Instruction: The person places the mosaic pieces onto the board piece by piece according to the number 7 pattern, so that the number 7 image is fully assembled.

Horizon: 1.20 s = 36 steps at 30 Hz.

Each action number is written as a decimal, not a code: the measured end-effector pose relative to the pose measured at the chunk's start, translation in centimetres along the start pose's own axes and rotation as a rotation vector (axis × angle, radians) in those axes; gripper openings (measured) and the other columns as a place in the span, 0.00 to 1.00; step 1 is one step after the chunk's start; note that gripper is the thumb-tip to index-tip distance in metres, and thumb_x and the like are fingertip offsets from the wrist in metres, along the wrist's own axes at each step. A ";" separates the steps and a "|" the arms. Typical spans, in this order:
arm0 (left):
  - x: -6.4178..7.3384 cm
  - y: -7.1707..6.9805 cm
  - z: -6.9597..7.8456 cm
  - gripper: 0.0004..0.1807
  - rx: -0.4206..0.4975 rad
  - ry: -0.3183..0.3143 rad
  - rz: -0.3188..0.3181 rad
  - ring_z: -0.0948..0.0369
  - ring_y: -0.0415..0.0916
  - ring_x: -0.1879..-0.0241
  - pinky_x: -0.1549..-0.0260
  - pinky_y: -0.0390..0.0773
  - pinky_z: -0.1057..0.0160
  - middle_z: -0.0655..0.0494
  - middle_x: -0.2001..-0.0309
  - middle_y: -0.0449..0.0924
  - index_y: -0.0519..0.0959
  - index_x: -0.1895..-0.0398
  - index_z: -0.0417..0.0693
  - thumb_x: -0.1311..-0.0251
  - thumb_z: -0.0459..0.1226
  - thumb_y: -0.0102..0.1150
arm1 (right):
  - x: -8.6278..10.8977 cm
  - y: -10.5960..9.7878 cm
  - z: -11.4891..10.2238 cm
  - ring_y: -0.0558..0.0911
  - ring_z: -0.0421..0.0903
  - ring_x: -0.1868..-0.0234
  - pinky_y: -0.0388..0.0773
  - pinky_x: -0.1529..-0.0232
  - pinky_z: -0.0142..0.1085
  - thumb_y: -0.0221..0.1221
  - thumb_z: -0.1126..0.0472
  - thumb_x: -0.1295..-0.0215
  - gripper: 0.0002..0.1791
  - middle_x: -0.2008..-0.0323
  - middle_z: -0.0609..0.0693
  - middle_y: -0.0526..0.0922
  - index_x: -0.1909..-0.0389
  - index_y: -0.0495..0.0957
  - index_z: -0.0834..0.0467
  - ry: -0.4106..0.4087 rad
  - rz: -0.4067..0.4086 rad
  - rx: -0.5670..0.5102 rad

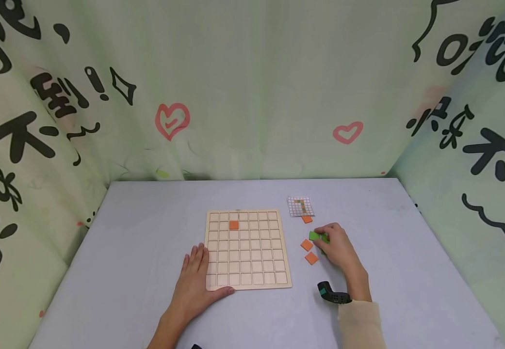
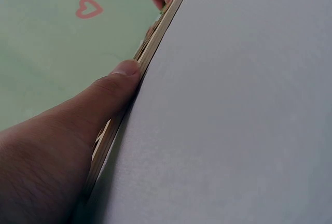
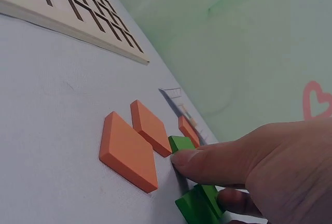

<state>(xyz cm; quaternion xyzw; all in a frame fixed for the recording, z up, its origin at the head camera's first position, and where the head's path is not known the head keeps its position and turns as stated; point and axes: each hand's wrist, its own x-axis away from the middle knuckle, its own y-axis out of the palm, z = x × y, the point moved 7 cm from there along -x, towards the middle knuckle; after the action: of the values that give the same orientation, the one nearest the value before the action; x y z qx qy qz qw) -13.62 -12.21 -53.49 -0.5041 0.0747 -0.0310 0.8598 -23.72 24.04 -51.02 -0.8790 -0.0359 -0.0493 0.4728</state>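
A light wooden grid board lies flat on the table, with one orange square tile in an upper cell. My left hand rests at its lower left corner, fingers straight along the left side and thumb against the near edge. To the right of the board, my right hand pinches a green square tile between thumb and forefinger, close to the table. In the right wrist view the thumb presses on that tile, while more green tiles lie under the hand, partly hidden by it.
Loose orange tiles lie between the board and my right hand. Another orange tile touches the near edge of a small card printed with a coloured grid pattern. A printed curtain encloses the white table.
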 end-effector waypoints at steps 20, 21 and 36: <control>0.0 -0.1 -0.1 0.67 -0.003 -0.001 0.003 0.43 0.47 0.20 0.22 0.48 0.45 0.38 0.21 0.52 0.57 0.25 0.31 0.57 0.70 0.67 | 0.0 -0.1 -0.6 0.75 0.48 0.63 0.74 0.64 0.36 0.62 0.64 0.32 0.12 0.59 0.56 0.82 0.50 0.76 0.61 0.000 0.053 -0.053; 0.0 -0.1 -0.1 0.68 0.000 -0.006 -0.001 0.44 0.46 0.20 0.22 0.48 0.45 0.38 0.21 0.51 0.57 0.25 0.31 0.57 0.70 0.67 | 0.0 -0.2 -0.7 0.75 0.48 0.62 0.74 0.63 0.36 0.62 0.63 0.32 0.12 0.59 0.56 0.82 0.50 0.76 0.61 -0.004 0.057 -0.052; 0.0 -0.1 -0.1 0.68 0.013 -0.015 -0.016 0.44 0.45 0.20 0.22 0.47 0.45 0.38 0.21 0.50 0.56 0.24 0.31 0.57 0.71 0.67 | -0.1 0.0 -3.0 0.79 0.49 0.60 0.80 0.57 0.39 0.60 0.62 0.30 0.13 0.57 0.57 0.82 0.48 0.75 0.63 -0.054 0.083 -0.121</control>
<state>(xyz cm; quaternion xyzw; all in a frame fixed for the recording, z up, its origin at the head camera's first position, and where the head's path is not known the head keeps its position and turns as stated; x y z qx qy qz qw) -13.65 -12.33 -53.49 -0.4992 0.0641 -0.0345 0.8635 -23.96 21.57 -49.38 -0.9078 -0.0089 -0.0079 0.4193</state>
